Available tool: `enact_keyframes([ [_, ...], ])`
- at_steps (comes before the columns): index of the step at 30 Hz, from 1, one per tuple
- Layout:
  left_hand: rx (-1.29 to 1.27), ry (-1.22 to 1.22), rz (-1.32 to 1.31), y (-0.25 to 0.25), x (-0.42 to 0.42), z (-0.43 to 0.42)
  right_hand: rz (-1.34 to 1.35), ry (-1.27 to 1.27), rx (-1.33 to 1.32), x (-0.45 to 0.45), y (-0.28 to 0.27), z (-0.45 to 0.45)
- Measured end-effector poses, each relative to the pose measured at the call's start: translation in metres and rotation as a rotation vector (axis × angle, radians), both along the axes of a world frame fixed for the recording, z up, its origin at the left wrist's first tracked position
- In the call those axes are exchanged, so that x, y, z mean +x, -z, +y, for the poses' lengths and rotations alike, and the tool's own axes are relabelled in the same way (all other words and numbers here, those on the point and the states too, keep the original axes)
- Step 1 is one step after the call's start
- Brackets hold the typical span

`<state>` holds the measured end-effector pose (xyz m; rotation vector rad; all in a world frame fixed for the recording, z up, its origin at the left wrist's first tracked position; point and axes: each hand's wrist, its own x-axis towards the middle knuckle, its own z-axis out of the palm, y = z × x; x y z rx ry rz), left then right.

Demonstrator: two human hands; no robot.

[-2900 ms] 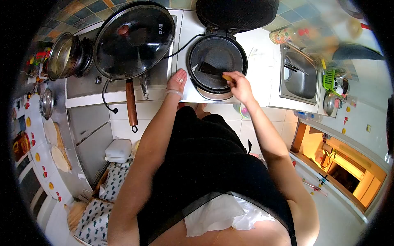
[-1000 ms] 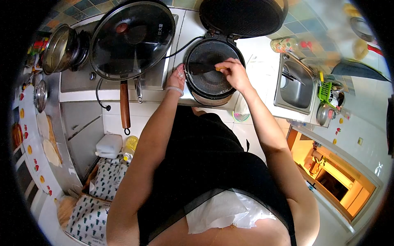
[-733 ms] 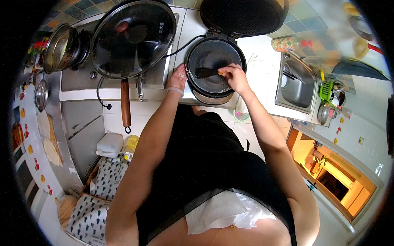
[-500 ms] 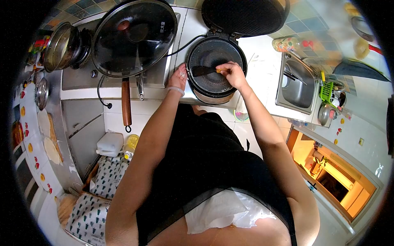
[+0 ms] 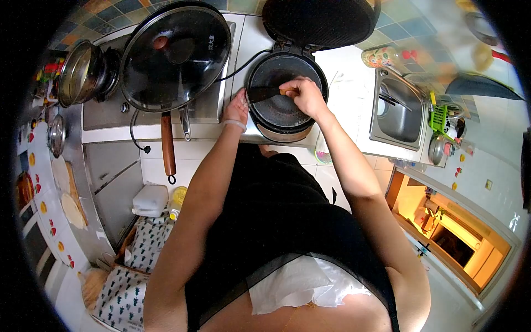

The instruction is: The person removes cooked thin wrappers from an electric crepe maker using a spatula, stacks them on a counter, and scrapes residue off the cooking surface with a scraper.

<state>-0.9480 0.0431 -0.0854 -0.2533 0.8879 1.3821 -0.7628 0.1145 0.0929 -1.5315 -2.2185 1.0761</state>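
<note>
A round black electric griddle (image 5: 285, 119) stands on the counter with its ridged lid (image 5: 318, 22) raised at the back. My right hand (image 5: 307, 97) is closed on the wooden handle of a spatula (image 5: 264, 94), held over the cooking plate. Its dark flat blade points left, and the tip reaches my left hand (image 5: 237, 109). That hand is cupped beside the griddle's left rim, fingers loosely extended; whether the blade touches it I cannot tell.
Left of the griddle, a large wok with a glass lid (image 5: 177, 55) sits on the stove, its wooden handle (image 5: 168, 144) jutting past the counter edge. A power cord (image 5: 243, 67) runs behind. At right are a steel sink (image 5: 395, 119) and a green rack (image 5: 438, 119).
My right hand has moved left and slightly up, carrying the spatula from over the plate to the left rim, where its blade tip now meets my left hand.
</note>
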Motion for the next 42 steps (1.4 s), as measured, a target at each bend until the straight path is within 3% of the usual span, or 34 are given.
enact_keyframes([
  [5, -0.073, -0.013, 0.006, 0.004, -0.001, -0.001, -0.095, -0.049, 0.179, -0.011, -0.017, -0.014],
  [8, 0.045, 0.007, -0.026, 0.009, -0.003, -0.001, -0.103, -0.020, 0.197, -0.005, -0.019, -0.018],
  [23, 0.009, -0.014, -0.050, 0.008, -0.012, -0.008, -0.279, 0.013, 0.315, -0.007, 0.008, -0.027],
  [30, -0.020, 0.023, -0.012, -0.006, -0.015, -0.010, -0.308, 0.063, 0.105, 0.023, 0.047, -0.021],
  [34, 0.019, 0.024, -0.022, 0.002, -0.015, -0.011, -0.106, 0.115, -0.054, 0.038, 0.079, 0.003],
  [42, -0.008, 0.033, 0.001, -0.004, -0.011, -0.004, -0.147, 0.059, 0.097, 0.008, 0.021, -0.011],
])
